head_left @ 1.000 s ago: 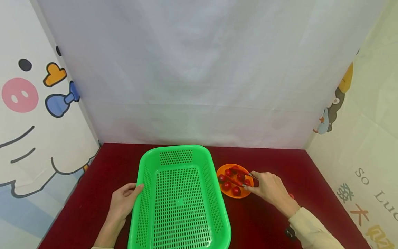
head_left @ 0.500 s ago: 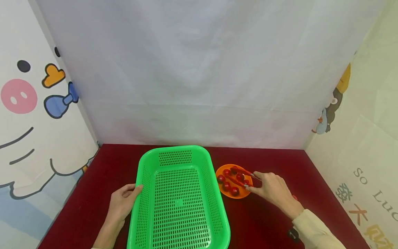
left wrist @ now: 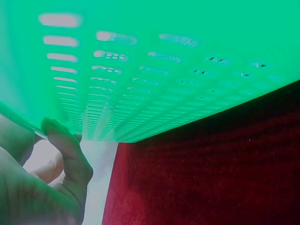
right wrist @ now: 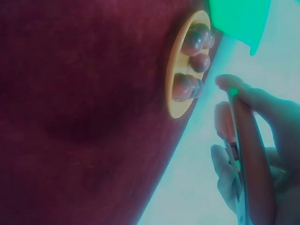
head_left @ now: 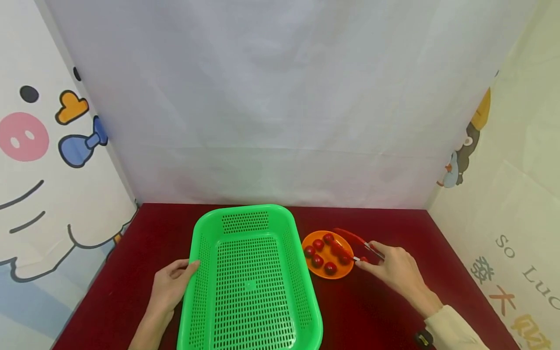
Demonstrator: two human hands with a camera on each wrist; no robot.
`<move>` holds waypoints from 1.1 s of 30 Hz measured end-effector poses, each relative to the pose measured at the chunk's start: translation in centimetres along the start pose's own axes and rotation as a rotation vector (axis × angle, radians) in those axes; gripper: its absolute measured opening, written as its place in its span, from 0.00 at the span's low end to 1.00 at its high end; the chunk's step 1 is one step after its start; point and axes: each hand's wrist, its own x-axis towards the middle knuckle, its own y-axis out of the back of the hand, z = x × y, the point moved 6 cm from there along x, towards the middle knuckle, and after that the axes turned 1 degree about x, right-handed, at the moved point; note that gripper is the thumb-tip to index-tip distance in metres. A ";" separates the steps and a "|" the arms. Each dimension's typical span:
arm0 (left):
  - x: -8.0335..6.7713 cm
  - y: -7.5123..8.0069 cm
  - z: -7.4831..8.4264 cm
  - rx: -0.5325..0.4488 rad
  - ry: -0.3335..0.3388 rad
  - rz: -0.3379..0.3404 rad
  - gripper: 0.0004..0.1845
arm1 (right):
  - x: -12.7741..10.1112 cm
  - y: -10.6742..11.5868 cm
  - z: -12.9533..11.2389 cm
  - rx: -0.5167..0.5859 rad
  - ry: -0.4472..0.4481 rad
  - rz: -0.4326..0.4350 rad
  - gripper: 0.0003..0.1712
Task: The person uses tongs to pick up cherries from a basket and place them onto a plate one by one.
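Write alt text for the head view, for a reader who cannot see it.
A right hand holds red tongs over an orange plate of cherry tomatoes, while the left hand grips the rim of an empty green basket on a dark red table.

Your right hand point(head_left: 395, 272) ends in a cream sleeve with a dark wristband; your left hand point(head_left: 168, 289) is bare.

**Lettering on the right-hand wall**

The only writing I could read stood on the cream wall panel point(head_left: 520, 204) to the right of my red table point(head_left: 376, 311): grey letters "So Lu", cut off at the picture's edge. Below them ran coloured characters too cropped for me to make out. Nothing else near the table bore readable text.
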 end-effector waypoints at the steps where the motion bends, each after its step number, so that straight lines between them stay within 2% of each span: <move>1: 0.0 0.0 0.0 0.001 0.001 0.001 0.33 | -0.1 0.1 0.3 0.006 -0.014 0.007 0.31; 21: 0.2 0.0 -0.1 0.002 0.003 -0.003 0.32 | -4.6 0.3 5.4 0.072 -0.274 0.100 0.37; 28: 0.2 0.0 -0.1 0.011 0.003 -0.010 0.33 | -6.3 0.0 7.4 0.072 -0.420 0.061 0.42; 33: 0.2 0.1 -0.2 0.020 0.010 -0.010 0.34 | -7.4 -0.3 8.4 0.062 -0.489 0.052 0.42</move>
